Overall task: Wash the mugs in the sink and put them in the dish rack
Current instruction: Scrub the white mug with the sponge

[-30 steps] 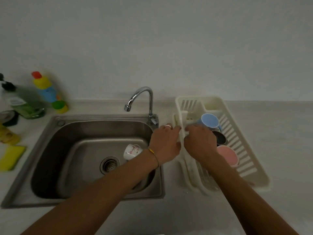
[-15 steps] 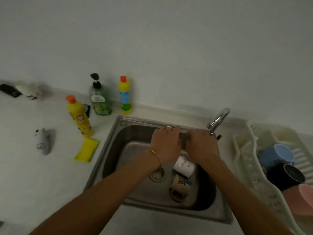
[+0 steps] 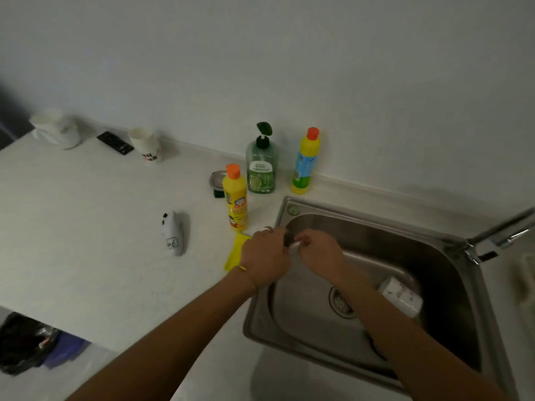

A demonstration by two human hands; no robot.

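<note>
So both hands are up at the sink's [image 3: 451, 247] back-left corner, nearly touching; the left hand [image 3: 265, 257] has a ring and a thin bracelet, fingers curled, and the right hand [image 3: 320, 254] curls in toward it; there's something small, dark and whitish, between them but it's too blurry, so I can't tell what they're holding, if anything; a white mug [image 3: 401, 296] lies on its side in the basin right of the drain [image 3: 341, 302]; a yellow sponge [image 3: 236, 251] sits on the surface just behind the left hand, next to a yellow bottle [image 3: 236, 198]; a green soap pump [image 3: 261, 166] and another yellow bottle [image 3: 305, 160] stand by the wall; the faucet [image 3: 503, 233] pokes in from the right.
</note>
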